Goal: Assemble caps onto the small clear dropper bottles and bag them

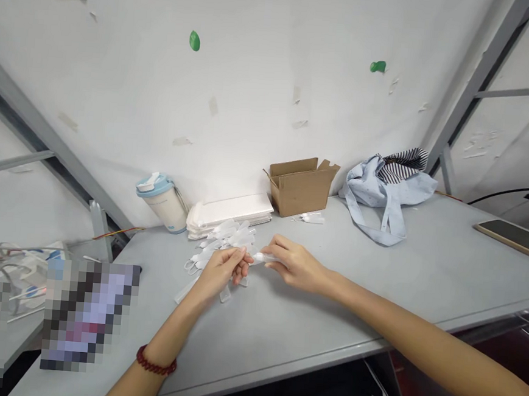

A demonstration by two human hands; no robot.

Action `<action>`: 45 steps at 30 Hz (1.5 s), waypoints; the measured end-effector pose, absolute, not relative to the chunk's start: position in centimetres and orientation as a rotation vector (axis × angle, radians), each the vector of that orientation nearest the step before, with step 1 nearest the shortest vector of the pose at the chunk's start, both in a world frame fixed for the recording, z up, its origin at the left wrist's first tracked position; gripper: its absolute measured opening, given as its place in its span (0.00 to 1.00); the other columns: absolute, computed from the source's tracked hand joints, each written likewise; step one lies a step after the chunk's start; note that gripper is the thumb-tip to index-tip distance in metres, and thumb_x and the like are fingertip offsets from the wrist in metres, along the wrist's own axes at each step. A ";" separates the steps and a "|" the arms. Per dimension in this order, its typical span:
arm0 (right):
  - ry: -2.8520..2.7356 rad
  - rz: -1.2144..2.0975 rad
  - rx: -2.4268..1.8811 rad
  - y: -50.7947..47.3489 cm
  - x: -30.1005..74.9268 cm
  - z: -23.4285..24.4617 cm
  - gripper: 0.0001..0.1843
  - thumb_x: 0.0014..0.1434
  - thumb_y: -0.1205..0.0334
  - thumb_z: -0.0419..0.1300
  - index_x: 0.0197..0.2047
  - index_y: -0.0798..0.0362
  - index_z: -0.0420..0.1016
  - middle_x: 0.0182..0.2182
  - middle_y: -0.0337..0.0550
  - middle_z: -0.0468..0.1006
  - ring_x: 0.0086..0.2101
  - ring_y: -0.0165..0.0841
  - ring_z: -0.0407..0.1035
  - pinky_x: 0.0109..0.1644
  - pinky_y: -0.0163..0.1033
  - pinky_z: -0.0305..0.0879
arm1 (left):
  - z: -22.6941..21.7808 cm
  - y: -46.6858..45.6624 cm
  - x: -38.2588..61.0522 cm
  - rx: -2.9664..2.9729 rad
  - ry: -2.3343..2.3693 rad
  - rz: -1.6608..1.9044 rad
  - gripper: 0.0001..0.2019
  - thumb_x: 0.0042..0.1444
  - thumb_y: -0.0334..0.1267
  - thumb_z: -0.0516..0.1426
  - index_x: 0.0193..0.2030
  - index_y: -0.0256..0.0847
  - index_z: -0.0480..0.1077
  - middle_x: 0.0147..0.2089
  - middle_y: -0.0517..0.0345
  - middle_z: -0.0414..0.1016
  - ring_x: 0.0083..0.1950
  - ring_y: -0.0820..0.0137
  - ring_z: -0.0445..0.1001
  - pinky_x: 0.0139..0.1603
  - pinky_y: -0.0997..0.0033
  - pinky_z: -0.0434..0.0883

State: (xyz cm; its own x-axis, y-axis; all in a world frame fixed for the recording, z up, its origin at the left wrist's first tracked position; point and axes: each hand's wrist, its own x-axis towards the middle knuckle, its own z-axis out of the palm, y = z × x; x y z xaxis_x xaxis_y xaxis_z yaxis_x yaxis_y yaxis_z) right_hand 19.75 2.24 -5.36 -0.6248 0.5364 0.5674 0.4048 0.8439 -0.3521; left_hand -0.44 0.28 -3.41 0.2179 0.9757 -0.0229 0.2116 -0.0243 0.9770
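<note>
Between my two hands, above the desk, is a small clear plastic piece with a white end (pixel 260 257); its exact kind is too small to make out. My right hand (pixel 296 266) pinches its right side between thumb and fingers. On its left side, my left hand (pixel 224 271) is closed, thumb against the fingertips, at the white end. Just behind and beneath my left hand lies a loose pile of similar translucent pieces (pixel 229 235), some with thin loops. One clear flat piece (pixel 225 294) lies in front of my left fingers.
Behind the pile stand a stack of white sheets (pixel 236 210), a blue-lidded cup (pixel 163 202) and an open cardboard box (pixel 304 192). A few pieces (pixel 311 217) lie before the box. A light-blue cloth bag (pixel 384 195) and a phone (pixel 518 236) are rightward on the grey desk (pixel 399 282).
</note>
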 end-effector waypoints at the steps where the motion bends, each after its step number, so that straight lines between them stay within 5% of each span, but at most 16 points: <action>1: -2.331 0.244 -0.686 2.3 19.8 -5.4 0.11 0.62 0.67 0.52 0.47 0.55 0.67 0.35 0.45 0.67 0.33 0.32 0.64 0.36 0.38 0.65 | -3.4 0.2 -0.4 1.494 1.200 0.928 0.20 0.52 0.53 0.55 0.28 0.34 0.71 0.20 0.61 0.67 0.18 0.78 0.61 0.21 0.76 0.61; 22: -2.271 0.244 -0.576 1.7 18.8 -6.1 0.10 0.62 0.65 0.52 0.47 0.56 0.67 0.33 0.44 0.66 0.29 0.30 0.61 0.32 0.35 0.63 | -3.0 0.2 -1.1 1.641 1.194 0.886 0.15 0.50 0.47 0.58 0.23 0.36 0.70 0.18 0.62 0.66 0.18 0.77 0.60 0.21 0.76 0.59; 30: -2.055 0.129 -0.758 6.5 22.7 -4.9 0.07 0.62 0.64 0.52 0.38 0.55 0.70 0.28 0.42 0.69 0.26 0.29 0.63 0.32 0.35 0.63 | -1.3 2.0 -6.5 1.314 1.395 1.245 0.13 0.44 0.44 0.62 0.23 0.34 0.71 0.18 0.63 0.64 0.19 0.79 0.58 0.20 0.79 0.56; 37: -2.072 -0.005 -1.168 10.6 26.5 -5.9 0.10 0.57 0.72 0.54 0.42 0.58 0.72 0.40 0.51 0.71 0.41 0.39 0.67 0.45 0.44 0.65 | -0.4 2.3 -9.8 1.315 1.611 1.301 0.13 0.42 0.45 0.62 0.23 0.35 0.70 0.18 0.64 0.63 0.19 0.79 0.58 0.20 0.78 0.57; 45: -2.149 0.027 -1.544 11.6 28.1 -6.4 0.15 0.55 0.75 0.55 0.47 0.61 0.72 0.48 0.53 0.71 0.47 0.40 0.67 0.51 0.40 0.61 | -0.7 2.4 -9.7 1.546 1.802 0.743 0.17 0.40 0.52 0.59 0.22 0.36 0.71 0.19 0.62 0.67 0.20 0.74 0.61 0.21 0.75 0.58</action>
State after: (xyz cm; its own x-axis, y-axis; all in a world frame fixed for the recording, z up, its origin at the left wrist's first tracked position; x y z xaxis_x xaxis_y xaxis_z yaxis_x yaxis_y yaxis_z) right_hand 28.09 11.55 -6.42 -0.2402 0.8955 0.3746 0.8858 0.3600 -0.2929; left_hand -9.66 2.42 -0.75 -0.1010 0.9891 -0.1075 0.6254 0.1472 0.7663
